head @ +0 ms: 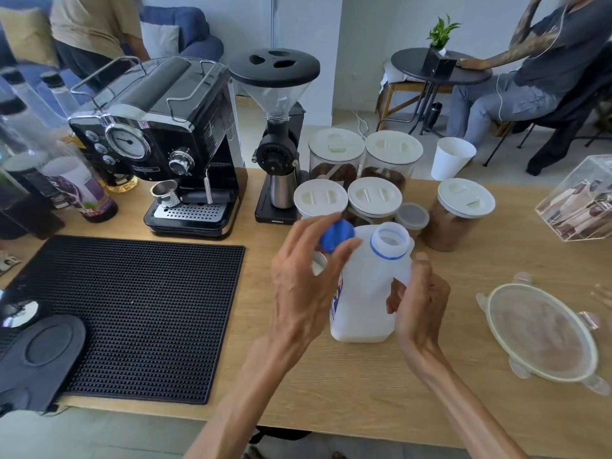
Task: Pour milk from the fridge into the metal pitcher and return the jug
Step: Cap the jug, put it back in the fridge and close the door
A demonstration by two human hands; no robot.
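A white plastic milk jug (362,293) stands upright on the wooden counter (364,385), its mouth uncapped and ringed in blue. My right hand (419,303) grips its handle from the right. My left hand (303,273) hovers just left of the jug's neck and pinches the blue cap (337,235) in its fingertips. Behind my left hand a sliver of a round metal rim with white inside (318,265) shows; it may be the pitcher, mostly hidden.
An espresso machine (159,144) and a grinder (278,134) stand at the back. Several lidded jars (374,197) crowd behind the jug. A black rubber mat (132,313) covers the left. A lidded glass bowl (543,332) sits at right. Two people sit beyond the counter.
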